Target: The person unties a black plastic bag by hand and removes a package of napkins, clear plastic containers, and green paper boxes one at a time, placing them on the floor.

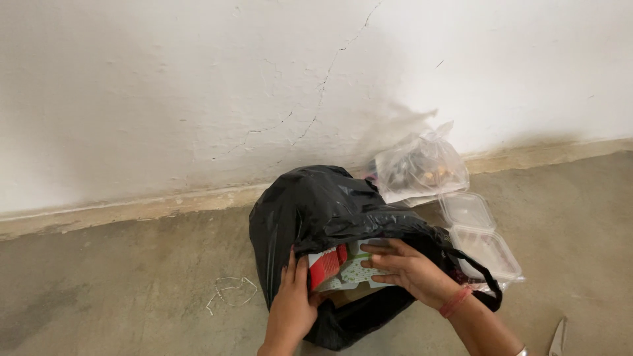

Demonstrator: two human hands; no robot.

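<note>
A black plastic bag sits on the floor against the wall, its mouth open toward me. A flat carton, red at one end and pale green with dots, sticks out of the mouth. My left hand grips the bag's rim and the carton's red end. On the carton's right side lies my right hand, fingers spread over its top; a red band circles that wrist. A bag handle loops beside my right forearm.
A clear plastic bag with dark and yellow bits leans on the wall behind. A clear hinged food container lies open to the right. Thin bent wire lies on the concrete floor at left. Scissor tips show at the bottom right.
</note>
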